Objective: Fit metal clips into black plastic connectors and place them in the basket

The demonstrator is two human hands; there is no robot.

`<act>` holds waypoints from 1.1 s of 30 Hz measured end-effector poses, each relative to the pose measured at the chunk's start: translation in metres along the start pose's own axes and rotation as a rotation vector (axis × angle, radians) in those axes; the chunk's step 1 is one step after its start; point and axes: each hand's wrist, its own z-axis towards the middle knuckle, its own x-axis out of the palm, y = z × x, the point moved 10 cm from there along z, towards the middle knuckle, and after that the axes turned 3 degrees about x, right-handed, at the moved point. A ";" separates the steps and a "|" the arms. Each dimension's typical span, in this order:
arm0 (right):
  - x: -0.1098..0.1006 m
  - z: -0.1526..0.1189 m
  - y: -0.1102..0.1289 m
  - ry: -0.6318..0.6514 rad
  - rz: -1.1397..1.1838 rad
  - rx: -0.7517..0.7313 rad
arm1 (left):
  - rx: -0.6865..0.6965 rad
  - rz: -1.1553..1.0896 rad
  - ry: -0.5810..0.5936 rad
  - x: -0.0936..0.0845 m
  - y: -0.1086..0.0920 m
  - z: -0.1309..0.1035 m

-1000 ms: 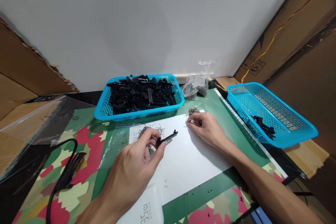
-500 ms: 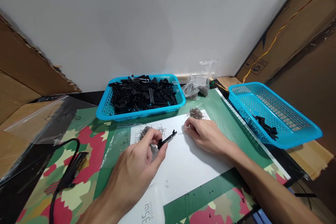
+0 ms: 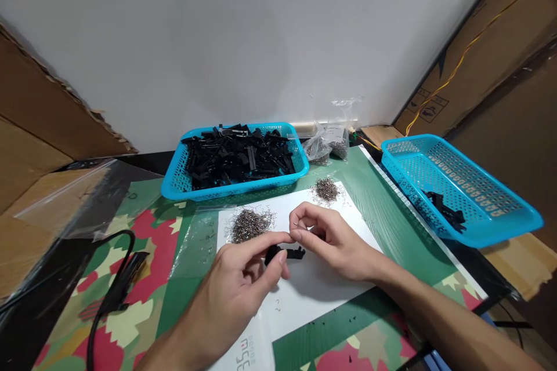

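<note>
The left hand has its thumb and fingers closed about a black part, gripping it at its left end; the free end points right, above the middle of a white sheet on the bench. The left index finger is extended, its tip meeting the fingertips of the right hand. The right thumb and index finger are pinched together on a thin metal piece, of which only a short length shows; its exact form cannot be determined. A larger pile of metal pieces lies at the sheet's far left corner, a smaller pile at its far right corner. Two loose pieces lie toward its near left corner. A white case with printed lettering sits beside that corner, partly hidden by the left arm. At the bench's far edge stands a blue basket heaped with black components; clear bags of metal pieces lie just right of it. A second basket, at the bench's right edge, holds a small group of black components. A black cable runs along the bench's left side.
</note>
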 end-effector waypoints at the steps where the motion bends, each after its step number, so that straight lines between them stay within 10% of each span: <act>1: 0.001 0.000 0.000 -0.007 0.011 -0.009 | -0.018 -0.036 0.007 0.001 0.001 -0.001; 15: -0.013 -0.025 0.031 -0.499 -0.397 -0.418 | -0.115 -0.222 0.107 0.011 0.012 -0.001; 26: -0.023 -0.020 0.030 -0.443 -0.302 -0.344 | -0.108 -0.340 0.130 0.015 0.007 0.003; 33: -0.004 -0.010 0.019 -0.153 0.060 -0.197 | -0.225 -0.633 0.234 0.028 0.004 0.001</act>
